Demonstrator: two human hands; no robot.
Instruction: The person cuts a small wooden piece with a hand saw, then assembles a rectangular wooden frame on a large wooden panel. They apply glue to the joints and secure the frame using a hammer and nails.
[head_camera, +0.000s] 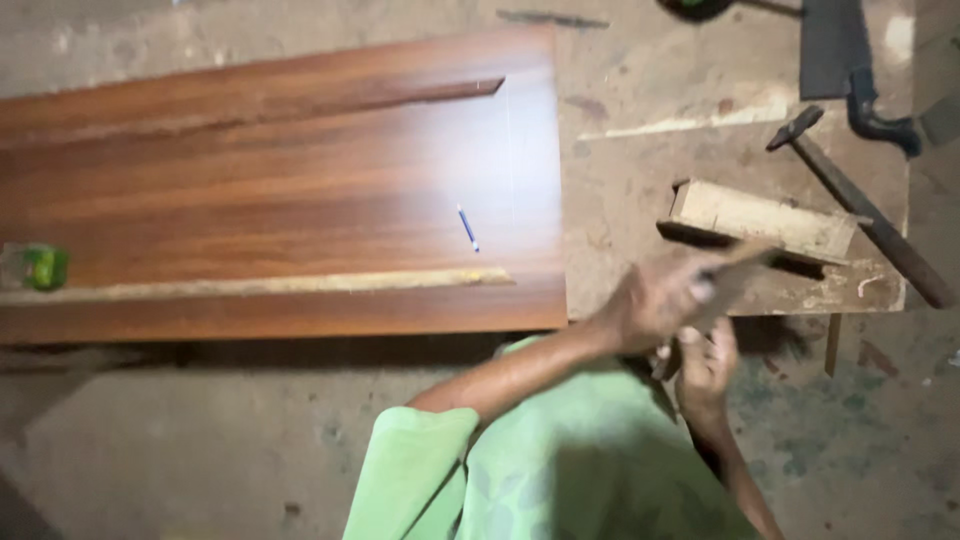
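My left hand (655, 298) is closed around a thin brownish wooden stick (742, 266) that slants up to the right, blurred by motion. My right hand (706, 362) sits just below it with its fingers curled at the stick's lower end; blur hides whether it grips. Both hands hover at the near edge of the worn workbench (640, 170), just in front of a pale wooden block (765, 218). My green sleeve and shirt fill the bottom of the view.
A long brown laminated board (280, 190) with two grooves lies to the left, a blue pen (467, 227) on it and a green object (42, 266) at its left end. A hammer (865, 215) and a handsaw (838, 45) lie at the right.
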